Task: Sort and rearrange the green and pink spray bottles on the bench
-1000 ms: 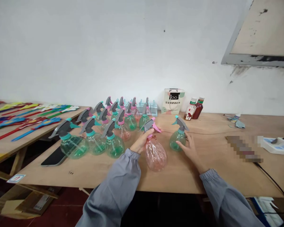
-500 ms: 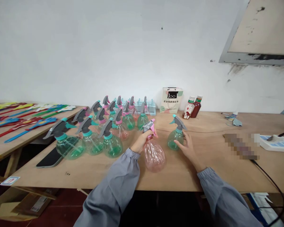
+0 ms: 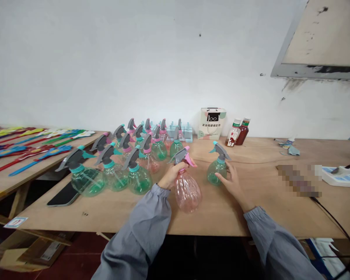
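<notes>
My left hand (image 3: 169, 175) is closed around the neck of a pink spray bottle (image 3: 188, 193), just below its grey and pink trigger head. That bottle leans a little over the table, its clear body towards me. To its right, my right hand (image 3: 232, 182) has its thumb in front of a green spray bottle (image 3: 213, 171) and its fingers at the far side, gripping it by the body. This bottle has a grey and turquoise head and stands upright. Left of my hands, several green spray bottles (image 3: 139, 182) and pink spray bottles (image 3: 152, 162) are grouped together.
A phone (image 3: 62, 197) lies under the leftmost bottles. At the wall stand a light blue rack (image 3: 188, 134), a paper bag (image 3: 209, 132) and two sauce bottles (image 3: 241, 134). A power strip (image 3: 342, 178) with cables sits at right. Colourful hand-shaped sticks (image 3: 42, 157) cover the left table.
My left hand has shifted the pink spray bottle slightly left and turned its head a little. My right hand stays on the green spray bottle.
</notes>
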`<state>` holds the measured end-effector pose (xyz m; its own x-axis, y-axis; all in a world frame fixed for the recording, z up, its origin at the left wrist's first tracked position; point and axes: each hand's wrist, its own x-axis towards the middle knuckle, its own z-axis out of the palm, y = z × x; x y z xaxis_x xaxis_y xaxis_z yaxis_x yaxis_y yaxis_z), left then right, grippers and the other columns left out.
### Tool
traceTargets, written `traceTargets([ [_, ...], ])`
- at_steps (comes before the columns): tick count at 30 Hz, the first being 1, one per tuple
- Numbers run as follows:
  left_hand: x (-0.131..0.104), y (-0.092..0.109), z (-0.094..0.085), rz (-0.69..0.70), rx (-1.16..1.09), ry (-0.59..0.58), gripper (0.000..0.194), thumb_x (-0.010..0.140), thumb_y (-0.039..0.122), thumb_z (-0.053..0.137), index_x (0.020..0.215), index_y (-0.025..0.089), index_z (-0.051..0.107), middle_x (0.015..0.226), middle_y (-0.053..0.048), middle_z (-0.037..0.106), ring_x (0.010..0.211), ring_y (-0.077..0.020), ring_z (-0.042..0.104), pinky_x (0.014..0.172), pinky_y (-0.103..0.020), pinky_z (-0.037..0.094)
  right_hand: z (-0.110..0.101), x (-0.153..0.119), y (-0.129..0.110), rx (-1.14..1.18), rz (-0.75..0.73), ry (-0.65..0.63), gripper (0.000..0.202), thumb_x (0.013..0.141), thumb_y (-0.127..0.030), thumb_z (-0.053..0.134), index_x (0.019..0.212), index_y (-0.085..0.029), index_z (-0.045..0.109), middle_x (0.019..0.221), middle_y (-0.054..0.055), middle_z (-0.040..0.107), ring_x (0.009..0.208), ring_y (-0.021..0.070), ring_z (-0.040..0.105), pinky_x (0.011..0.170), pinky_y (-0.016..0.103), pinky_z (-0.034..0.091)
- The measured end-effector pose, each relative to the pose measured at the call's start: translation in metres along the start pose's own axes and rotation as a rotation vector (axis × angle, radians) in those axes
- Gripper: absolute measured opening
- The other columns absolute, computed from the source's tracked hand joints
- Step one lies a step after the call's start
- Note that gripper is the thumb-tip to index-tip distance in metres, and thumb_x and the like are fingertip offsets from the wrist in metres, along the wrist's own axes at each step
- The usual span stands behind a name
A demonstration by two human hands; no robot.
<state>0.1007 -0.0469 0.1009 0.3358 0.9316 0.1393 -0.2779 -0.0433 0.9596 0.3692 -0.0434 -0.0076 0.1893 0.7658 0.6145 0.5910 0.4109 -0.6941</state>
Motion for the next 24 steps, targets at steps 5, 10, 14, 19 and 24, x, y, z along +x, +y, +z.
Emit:
traceTargets([
  [5, 0.002, -0.003, 0.001, 0.034, -0.055, 0.057, 0.019, 0.059, 0.035, 0.068, 0.065, 0.019, 0.062, 0.068, -0.001, 0.063, 0.064, -0.013, 0.055, 0.062, -0.025, 0.045, 0.0, 0.0, -0.001, 0.003, 0.003, 0.008, 0.071, 0.08, -0.065, 0.069, 0.137, -0.026, 0.055, 0.122, 0.011, 0.058, 0.118, 0.0307, 0.059, 0.105, 0.055, 0.049],
  [10, 0.0, -0.004, 0.002, 0.04, -0.017, 0.029, 0.017, 0.059, 0.034, 0.067, 0.063, 0.018, 0.063, 0.064, -0.001, 0.062, 0.053, -0.0093, 0.045, 0.051, -0.023, 0.039, 0.0, 0.001, -0.001, 0.004, 0.006, 0.002, 0.071, 0.079, -0.063, 0.07, 0.137, -0.025, 0.055, 0.121, 0.011, 0.059, 0.117, 0.0306, 0.059, 0.105, 0.055, 0.049],
  [14, -0.003, -0.002, 0.003, 0.078, 0.032, 0.036, 0.019, 0.059, 0.034, 0.067, 0.07, 0.018, 0.068, 0.065, -0.001, 0.066, 0.048, -0.0081, 0.041, 0.049, -0.023, 0.036, 0.0, 0.0, -0.001, 0.007, 0.011, 0.006, 0.071, 0.079, -0.063, 0.07, 0.137, -0.025, 0.055, 0.121, 0.011, 0.059, 0.116, 0.0307, 0.06, 0.104, 0.055, 0.049],
  [19, 0.0, -0.002, -0.001, 0.17, 0.082, 0.112, 0.016, 0.064, 0.034, 0.061, 0.062, 0.019, 0.064, 0.065, -0.002, 0.064, 0.06, -0.0132, 0.054, 0.061, -0.026, 0.046, -0.001, 0.0, -0.002, 0.007, 0.01, -0.003, 0.071, 0.08, -0.062, 0.07, 0.138, -0.025, 0.055, 0.124, 0.012, 0.059, 0.12, 0.0308, 0.058, 0.106, 0.054, 0.048],
  [24, 0.02, -0.003, -0.021, 0.414, 0.55, 0.295, 0.017, 0.07, 0.028, 0.06, 0.079, 0.022, 0.073, 0.074, 0.001, 0.068, 0.077, -0.0158, 0.063, 0.081, -0.028, 0.047, 0.0, 0.0, -0.001, 0.005, 0.029, -0.008, 0.072, 0.079, -0.062, 0.071, 0.138, -0.025, 0.055, 0.125, 0.012, 0.058, 0.119, 0.0306, 0.059, 0.105, 0.054, 0.048],
])
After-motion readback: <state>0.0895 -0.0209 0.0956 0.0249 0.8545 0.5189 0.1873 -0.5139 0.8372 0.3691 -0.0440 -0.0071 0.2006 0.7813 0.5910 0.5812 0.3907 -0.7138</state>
